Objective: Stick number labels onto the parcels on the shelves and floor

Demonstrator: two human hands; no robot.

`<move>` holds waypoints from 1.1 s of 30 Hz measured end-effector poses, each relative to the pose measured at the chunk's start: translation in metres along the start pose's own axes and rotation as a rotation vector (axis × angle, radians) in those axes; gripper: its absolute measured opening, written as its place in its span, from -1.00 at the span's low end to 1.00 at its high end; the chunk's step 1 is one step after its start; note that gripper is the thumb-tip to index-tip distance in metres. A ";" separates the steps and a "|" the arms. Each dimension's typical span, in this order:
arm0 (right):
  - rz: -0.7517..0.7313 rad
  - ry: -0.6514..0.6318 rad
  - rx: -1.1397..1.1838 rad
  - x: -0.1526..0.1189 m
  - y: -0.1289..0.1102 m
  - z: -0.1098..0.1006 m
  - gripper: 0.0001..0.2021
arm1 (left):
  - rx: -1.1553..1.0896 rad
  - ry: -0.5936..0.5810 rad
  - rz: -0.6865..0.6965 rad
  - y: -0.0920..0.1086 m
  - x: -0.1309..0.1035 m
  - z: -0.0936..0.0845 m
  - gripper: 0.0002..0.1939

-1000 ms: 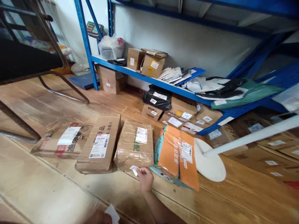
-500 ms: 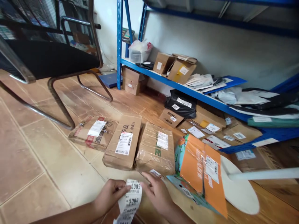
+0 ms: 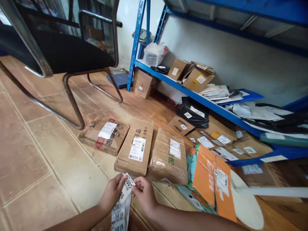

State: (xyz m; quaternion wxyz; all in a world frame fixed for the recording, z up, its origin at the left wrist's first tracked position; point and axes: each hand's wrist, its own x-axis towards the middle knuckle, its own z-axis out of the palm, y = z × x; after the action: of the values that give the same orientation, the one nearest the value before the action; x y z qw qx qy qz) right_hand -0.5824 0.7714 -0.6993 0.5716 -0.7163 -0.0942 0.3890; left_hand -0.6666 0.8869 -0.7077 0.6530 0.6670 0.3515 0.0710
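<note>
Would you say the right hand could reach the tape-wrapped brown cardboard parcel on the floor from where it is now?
Probably yes. The right hand sits just in front of the tape-wrapped brown cardboard parcel with only bare floor between them, though its fingers are pinching the white strip of numbered labels together with the left hand.

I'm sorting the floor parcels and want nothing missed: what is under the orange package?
The orange package lies on a teal printed parcel, whose edges show at its left and near side, and overlaps a white round base on its right. Anything beneath the middle is covered.
</note>
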 end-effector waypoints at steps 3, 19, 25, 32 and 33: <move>0.030 0.157 -0.075 0.002 0.029 0.016 -0.79 | 0.019 -0.095 -0.041 -0.021 0.006 -0.009 -0.54; -0.176 0.553 0.182 0.035 0.095 0.064 -0.46 | 0.199 -0.276 -0.210 -0.041 0.042 -0.049 -0.57; -0.233 0.780 0.199 0.033 0.113 0.063 -0.46 | 0.383 -0.419 -0.122 -0.043 0.042 -0.074 -0.60; -0.414 0.815 0.003 0.050 0.099 0.038 -0.52 | 0.217 -0.368 -0.238 -0.058 0.037 -0.089 -0.56; -0.374 0.854 0.050 0.053 0.097 0.039 -0.48 | 0.209 -0.362 -0.231 -0.059 0.038 -0.086 -0.55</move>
State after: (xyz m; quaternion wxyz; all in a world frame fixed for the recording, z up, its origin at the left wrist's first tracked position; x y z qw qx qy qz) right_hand -0.6029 0.7991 -0.8117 0.6365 -0.7691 0.0316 -0.0482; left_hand -0.7083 0.9733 -0.7635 0.6367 0.6881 0.3082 -0.1615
